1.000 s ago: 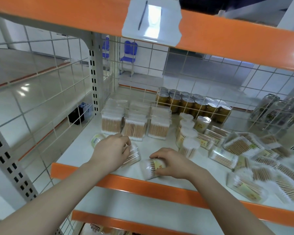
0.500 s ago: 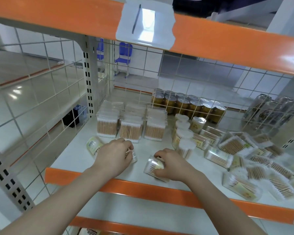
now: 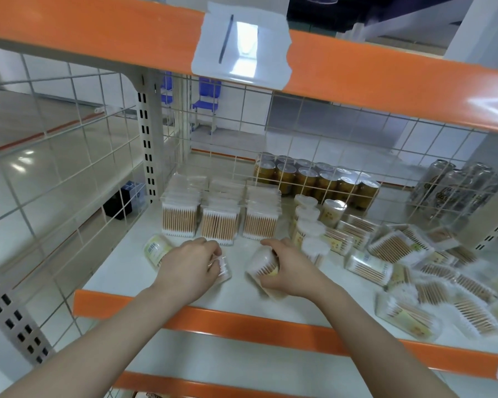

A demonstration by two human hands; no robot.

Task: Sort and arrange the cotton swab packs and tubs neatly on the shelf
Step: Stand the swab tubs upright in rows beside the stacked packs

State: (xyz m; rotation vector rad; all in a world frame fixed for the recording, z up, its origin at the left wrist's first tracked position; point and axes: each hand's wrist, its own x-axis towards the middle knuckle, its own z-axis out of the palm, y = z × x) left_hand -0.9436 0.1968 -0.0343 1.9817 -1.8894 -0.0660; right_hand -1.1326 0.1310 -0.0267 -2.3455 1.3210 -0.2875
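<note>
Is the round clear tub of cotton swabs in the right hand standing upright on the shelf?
No, the right hand grips the round clear tub tipped on its side.

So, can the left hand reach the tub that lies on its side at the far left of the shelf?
Probably yes. The lying tub is right beside the left hand, with bare shelf around it. But that hand already grips another tub, so it must release first.

Bare shelf (image 3: 121, 271) at front left gives passage — stacked swab packs (image 3: 219, 222) behind, loose packs (image 3: 408, 271) crowding right.
</note>
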